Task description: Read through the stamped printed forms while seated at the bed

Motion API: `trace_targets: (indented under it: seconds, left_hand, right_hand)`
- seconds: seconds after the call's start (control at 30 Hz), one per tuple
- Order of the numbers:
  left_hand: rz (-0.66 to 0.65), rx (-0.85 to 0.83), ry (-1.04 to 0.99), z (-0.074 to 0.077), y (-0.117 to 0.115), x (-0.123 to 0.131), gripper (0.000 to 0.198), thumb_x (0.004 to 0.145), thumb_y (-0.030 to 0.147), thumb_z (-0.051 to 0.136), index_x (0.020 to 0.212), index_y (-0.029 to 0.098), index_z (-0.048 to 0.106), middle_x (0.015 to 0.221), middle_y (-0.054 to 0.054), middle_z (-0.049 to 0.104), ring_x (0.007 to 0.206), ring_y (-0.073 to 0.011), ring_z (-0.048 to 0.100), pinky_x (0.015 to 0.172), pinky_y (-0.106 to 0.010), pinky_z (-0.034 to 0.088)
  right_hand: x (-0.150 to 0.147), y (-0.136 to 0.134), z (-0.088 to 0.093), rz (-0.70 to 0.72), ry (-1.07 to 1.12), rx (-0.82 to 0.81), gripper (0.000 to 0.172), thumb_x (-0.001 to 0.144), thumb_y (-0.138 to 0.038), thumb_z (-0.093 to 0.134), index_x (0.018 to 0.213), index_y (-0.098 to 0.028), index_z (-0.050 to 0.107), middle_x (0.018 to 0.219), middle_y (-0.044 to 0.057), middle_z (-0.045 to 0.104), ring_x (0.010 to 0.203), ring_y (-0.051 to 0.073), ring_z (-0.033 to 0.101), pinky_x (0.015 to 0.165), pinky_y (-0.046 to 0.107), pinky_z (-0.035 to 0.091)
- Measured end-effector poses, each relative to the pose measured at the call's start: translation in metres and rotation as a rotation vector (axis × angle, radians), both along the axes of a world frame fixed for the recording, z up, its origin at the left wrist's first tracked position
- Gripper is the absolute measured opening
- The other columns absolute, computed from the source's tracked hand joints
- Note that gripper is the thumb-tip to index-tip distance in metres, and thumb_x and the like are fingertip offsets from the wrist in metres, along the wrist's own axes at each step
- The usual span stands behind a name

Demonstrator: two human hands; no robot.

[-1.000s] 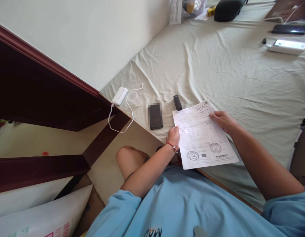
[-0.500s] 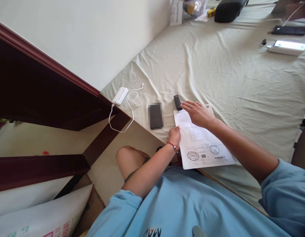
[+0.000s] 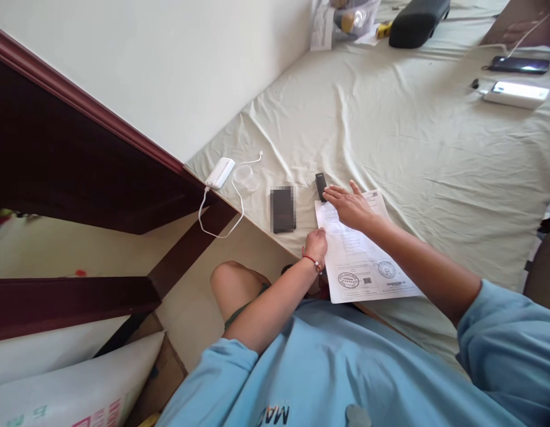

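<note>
A stack of printed paper sheets (image 3: 363, 279) with round stamps lies at the bed's edge, partly over my lap. My left hand (image 3: 316, 244) pinches its left edge. Across the upper part lies my right hand (image 3: 351, 207), fingers stretched out and flat, thumb spread away. Its fingertips reach the near end of a small black block (image 3: 320, 185), which looks like a stapler, at the sheets' top left corner. Whether they touch it I cannot tell. Part of the print is hidden under the right hand and forearm. Left of the sheets rests a blurred-out dark rectangular object (image 3: 283, 209).
A white power bank (image 3: 220, 172) with a looped cable and a clear plastic cup (image 3: 244, 177) sit by the bed edge. Far right are a dark phone (image 3: 519, 64) and a white device (image 3: 516, 95). A black case (image 3: 417, 24) lies at the back.
The right hand has shifted slightly left, and its thumb is spread farther from the fingers. My left hand keeps its hold on the sheets. The camera view has moved a little.
</note>
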State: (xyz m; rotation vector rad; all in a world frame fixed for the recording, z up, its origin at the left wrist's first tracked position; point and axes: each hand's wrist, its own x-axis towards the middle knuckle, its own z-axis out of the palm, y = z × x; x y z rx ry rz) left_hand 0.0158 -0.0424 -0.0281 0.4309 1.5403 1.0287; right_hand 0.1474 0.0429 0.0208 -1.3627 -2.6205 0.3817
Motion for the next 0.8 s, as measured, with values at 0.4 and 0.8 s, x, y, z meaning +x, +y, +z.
trace_targets:
  seconds: [0.4, 0.8]
  left_hand:
    - [-0.107, 0.238, 0.094, -0.011, -0.056, -0.038, 0.060, 0.080, 0.074, 0.076, 0.080, 0.014, 0.073, 0.084, -0.009, 0.078, 0.076, -0.0191, 0.066, 0.074, -0.030, 0.051]
    - [-0.098, 0.339, -0.093, -0.011, -0.072, -0.038, 0.071, 0.073, 0.084, 0.077, 0.095, 0.016, 0.075, 0.096, -0.010, 0.081, 0.085, -0.0215, 0.072, 0.084, -0.035, 0.057]
  right_hand:
    - [0.111, -0.050, -0.028, -0.648, 0.404, -0.035, 0.047, 0.100, -0.039, 0.055, 0.140, -0.017, 0.068, 0.134, 0.021, 0.075, 0.113, 0.036, 0.076, 0.104, 0.058, 0.058]
    - [0.103, -0.117, -0.023, -0.709, 1.005, -0.635, 0.051, 0.093, -0.074, 0.063, 0.095, -0.025, 0.076, 0.081, 0.004, 0.075, 0.066, 0.019, 0.065, 0.062, 0.033, 0.054]
